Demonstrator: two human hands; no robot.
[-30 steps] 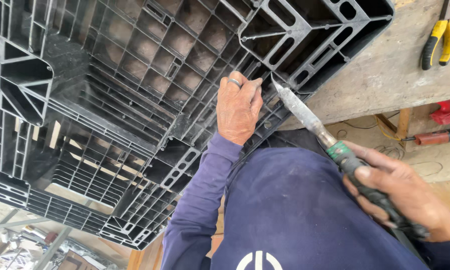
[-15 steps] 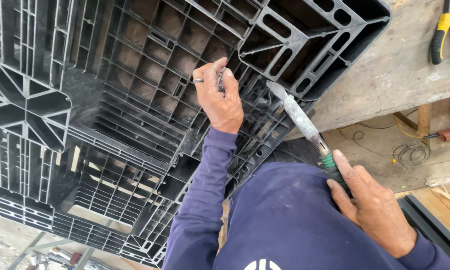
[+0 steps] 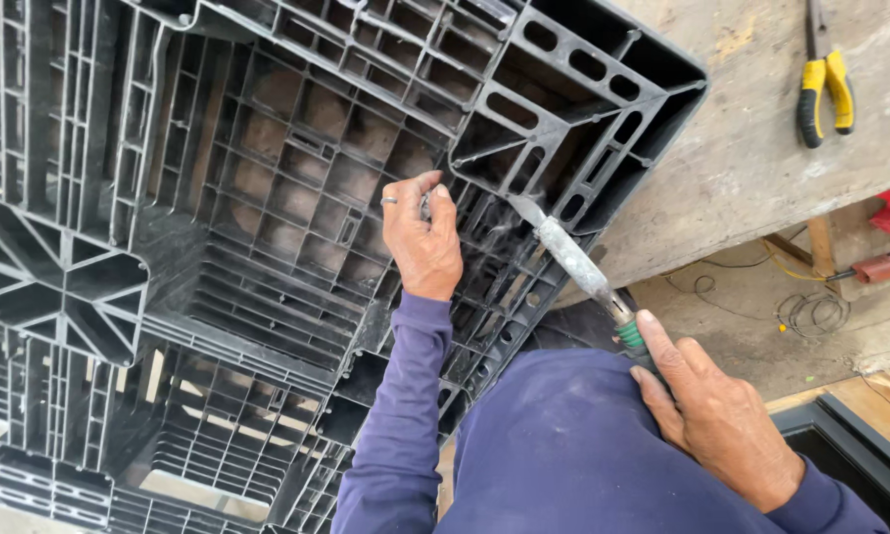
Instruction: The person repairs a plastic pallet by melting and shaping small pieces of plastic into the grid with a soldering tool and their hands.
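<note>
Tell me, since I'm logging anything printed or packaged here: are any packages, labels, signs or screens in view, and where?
None: no package, label, sign or screen shows.
In view: black plastic pallet, left hand on its ribs, right hand holding a metal-tipped tool, yellow-handled pliers on the wooden bench.

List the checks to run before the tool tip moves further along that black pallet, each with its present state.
1. Right hand grips the tool handle: ok.
2. Metal tip meets the pallet rib: ok, faint smoke there.
3. Left hand apart from the tip: ok, but close.
4. What the left fingers pinch: cannot tell.
5. Black pallet rests on the wooden bench: ok.
6. Yellow-handled pliers lie away from the work: ok.
</note>
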